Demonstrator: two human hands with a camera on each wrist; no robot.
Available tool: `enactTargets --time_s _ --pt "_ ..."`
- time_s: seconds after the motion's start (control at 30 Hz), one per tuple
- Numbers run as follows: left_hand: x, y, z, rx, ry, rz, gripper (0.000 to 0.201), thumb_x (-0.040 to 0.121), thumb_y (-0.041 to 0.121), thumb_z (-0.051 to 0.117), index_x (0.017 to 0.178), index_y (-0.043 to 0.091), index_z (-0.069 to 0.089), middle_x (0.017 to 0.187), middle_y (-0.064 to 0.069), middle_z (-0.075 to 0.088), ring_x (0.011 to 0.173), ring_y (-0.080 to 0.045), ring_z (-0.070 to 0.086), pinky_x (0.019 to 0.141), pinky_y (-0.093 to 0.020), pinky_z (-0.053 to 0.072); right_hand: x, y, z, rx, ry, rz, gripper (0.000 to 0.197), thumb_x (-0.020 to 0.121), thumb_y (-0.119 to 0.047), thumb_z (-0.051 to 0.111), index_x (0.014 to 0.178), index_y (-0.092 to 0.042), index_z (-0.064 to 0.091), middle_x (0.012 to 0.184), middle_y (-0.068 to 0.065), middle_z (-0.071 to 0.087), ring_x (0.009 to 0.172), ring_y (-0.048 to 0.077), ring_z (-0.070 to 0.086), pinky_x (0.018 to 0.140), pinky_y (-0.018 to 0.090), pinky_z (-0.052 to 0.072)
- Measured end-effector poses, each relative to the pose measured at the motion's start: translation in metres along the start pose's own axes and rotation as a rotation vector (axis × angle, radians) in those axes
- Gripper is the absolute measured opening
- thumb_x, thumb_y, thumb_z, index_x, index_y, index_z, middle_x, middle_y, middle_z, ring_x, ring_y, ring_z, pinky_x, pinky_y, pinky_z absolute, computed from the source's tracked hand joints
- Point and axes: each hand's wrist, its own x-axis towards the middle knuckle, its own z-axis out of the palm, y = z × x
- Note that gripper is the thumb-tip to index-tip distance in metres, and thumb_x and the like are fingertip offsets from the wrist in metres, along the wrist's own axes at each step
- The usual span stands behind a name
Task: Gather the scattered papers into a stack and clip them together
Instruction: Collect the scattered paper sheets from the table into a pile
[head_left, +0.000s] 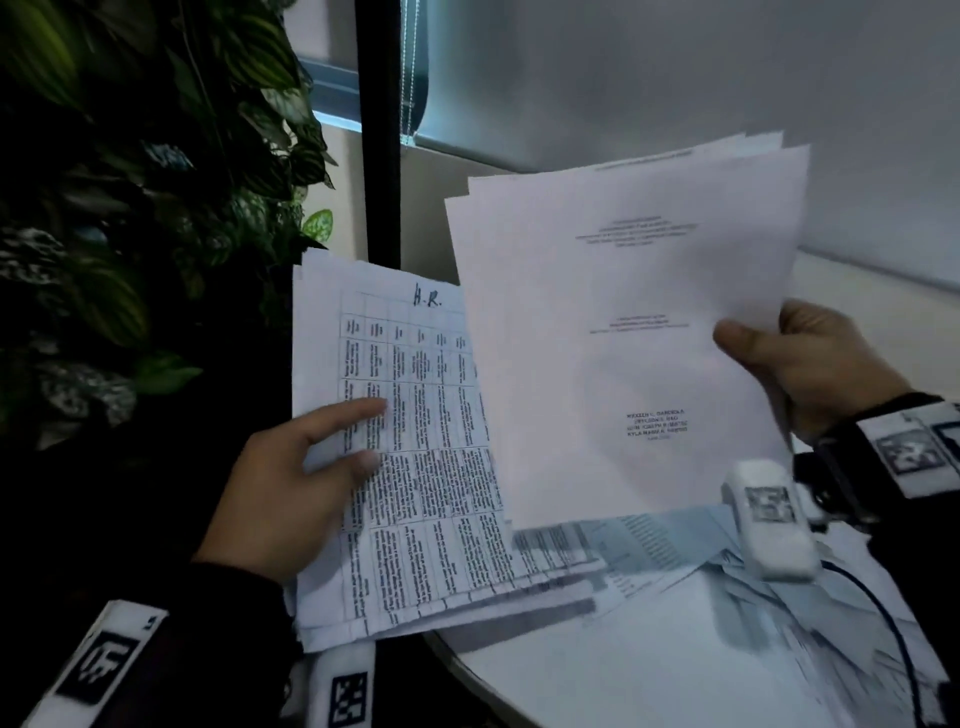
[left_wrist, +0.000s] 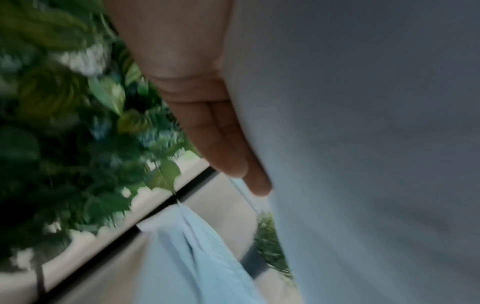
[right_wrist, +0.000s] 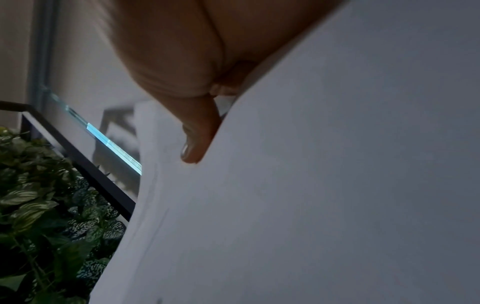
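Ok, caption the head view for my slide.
Left hand holds table-printed sheets, right hand a title-page bundle.

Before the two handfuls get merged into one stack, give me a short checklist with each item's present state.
1. Left hand holds the table-printed sheets: ok.
2. Right hand holds the title-page sheets: ok.
3. Edges squared in each handful: not ok, both are fanned.
4. All papers gathered: not ok, loose papers lie on the white table.
5. Clip within reach: cannot tell, none shows.
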Motion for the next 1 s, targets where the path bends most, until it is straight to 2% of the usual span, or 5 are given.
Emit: enactTargets --time_s 0.27,0.43,0.7,0.87,1.0 --pt "-0.003 -0.004 0.019 -0.38 -0.007 0.023 0.054 0.063 0.061 0.075 0.099 0.021 0.076 0.101 0.009 0.075 0.1 -0.008 0.069 0.084 -0.024 0.053 -0.018 0.06 0.043 0.19 -0.212 0.218 0.061 0.05 -0.026 0.086 0.104 -0.005 0.069 0.097 0.013 0.073 0.082 0.025 0.071 0.063 0.031 0.057" --pt "0.0 -0.015 0.021 -0.132 0.044 0.029 0.033 0.083 0.002 0.069 0.09 0.034 0.066 0.077 0.029 0.071 0.08 0.006 0.068 0.066 -0.01 0.051 -0.03 0.075 0.067 -0.068 -0.249 0.333 0.045 0.084 -0.021 0.063 0.126 -0.012 0.051 0.103 0.006 0.068 0.088 0.021 0.066 0.08 0.034 0.053" --pt "0.017 -0.024 -0.017 0.032 0.202 0.048 0.053 0.085 -0.005 0.063 0.128 0.024 0.051 0.119 0.001 0.061 0.111 -0.023 0.057 0.097 -0.041 0.043 -0.003 0.106 0.042 -1.34 -0.371 0.416 0.108 0.071 -0.062 0.068 0.149 -0.016 0.009 0.146 0.013 0.036 0.13 0.03 0.041 0.105 0.041 0.038" --pt "0.018 -0.025 -0.024 0.139 0.207 0.078 0.084 0.087 -0.004 0.062 0.145 0.045 0.026 0.145 0.019 0.037 0.132 -0.01 0.036 0.111 -0.037 0.027 -0.003 0.113 0.044 -1.513 -0.28 0.453 0.122 0.055 -0.074 0.07 0.147 -0.018 0.012 0.137 0.016 0.036 0.125 0.035 0.041 0.1 0.046 0.041" --pt "0.015 -0.022 -0.025 0.167 0.138 0.099 0.073 0.091 -0.003 0.056 0.117 0.065 0.045 0.14 0.016 0.043 0.13 -0.007 0.039 0.107 -0.025 0.027 -0.003 0.105 0.045 -1.413 -0.264 0.562 0.086 0.07 -0.052 0.075 0.133 -0.008 0.038 0.127 0.009 0.055 0.112 0.027 0.056 0.088 0.035 0.047"
